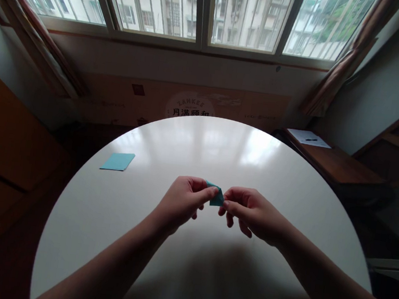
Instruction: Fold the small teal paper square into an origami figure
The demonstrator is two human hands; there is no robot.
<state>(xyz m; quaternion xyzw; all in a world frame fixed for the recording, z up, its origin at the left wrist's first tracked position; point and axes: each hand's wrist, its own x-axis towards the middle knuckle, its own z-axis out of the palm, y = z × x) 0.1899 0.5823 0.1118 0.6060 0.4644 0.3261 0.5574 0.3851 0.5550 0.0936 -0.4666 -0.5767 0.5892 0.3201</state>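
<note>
Between my two hands, above the white round table (101, 234), is a small piece of folded teal paper (217, 199). My left hand (188, 197) pinches it between thumb and fingers, covering its left part. On the other side, my right hand (246, 208) pinches the paper's right corner between thumb and index finger, with the other fingers loosely curled below. The exact folds are too small to make out. A flat stack of teal square paper (118, 162) lies on the table at the far left.
Beyond the table's right edge stands a brown wooden side table (346, 165) with a white paper sheet (301, 136) and a dark pen (311, 140) on it. A printed cardboard panel (111, 97) is under the windows. An orange-brown cabinet (0, 144) stands at the left.
</note>
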